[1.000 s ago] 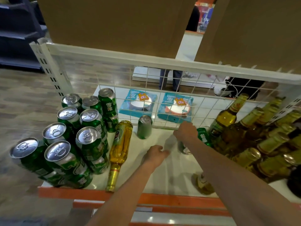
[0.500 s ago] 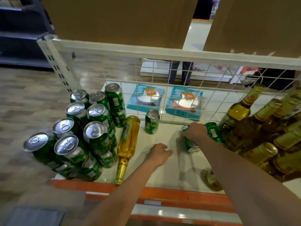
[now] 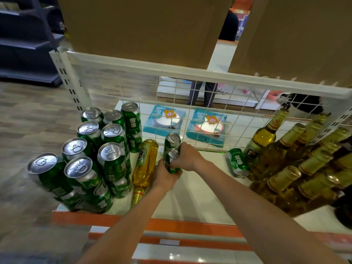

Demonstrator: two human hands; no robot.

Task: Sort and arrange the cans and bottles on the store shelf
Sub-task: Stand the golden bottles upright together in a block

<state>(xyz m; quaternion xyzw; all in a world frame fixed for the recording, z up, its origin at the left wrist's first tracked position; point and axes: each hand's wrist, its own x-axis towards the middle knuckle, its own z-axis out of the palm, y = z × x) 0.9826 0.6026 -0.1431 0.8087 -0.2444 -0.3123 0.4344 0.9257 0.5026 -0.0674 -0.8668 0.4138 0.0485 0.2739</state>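
**Bottom of frame.** The shelf (image 3: 190, 199), white-topped with an orange front strip, runs across. Two bare forearms reach over it from the lower edge toward the centre.

**Centre.** The left hand (image 3: 163, 177) and right hand (image 3: 188, 158) both grip the held can (image 3: 172, 162), which is green with a silver top. The left fingers curl round its lower body from the left. The right fingers curl round its upper body from the right, near the rim. The can is roughly upright (whether its base touches the shelf cannot be told, as the left hand covers it).

**Centre left.** The lying bottle (image 3: 145, 164), amber, is on its side just left of the left hand, neck toward the front edge. Left of it the can stack (image 3: 95, 161), green cans upright in rows and two high, fills the left end of the shelf.

**Right.** The bottles (image 3: 295, 164), amber with gold caps, stand crowded at the right end. The lying can (image 3: 237, 162) is on its side just beside them, apart from the hands.

**Behind the held can.** The rear can (image 3: 172, 141) stands upright, close to the grid (image 3: 209, 119), a white wire back panel.

**Beyond the grid.** Two blue packs (image 3: 165, 119) lie flat on a white surface. Further off are a person's legs (image 3: 202, 94).

**Upper frame.** Brown cardboard (image 3: 142, 25) covers the area above the top rail.
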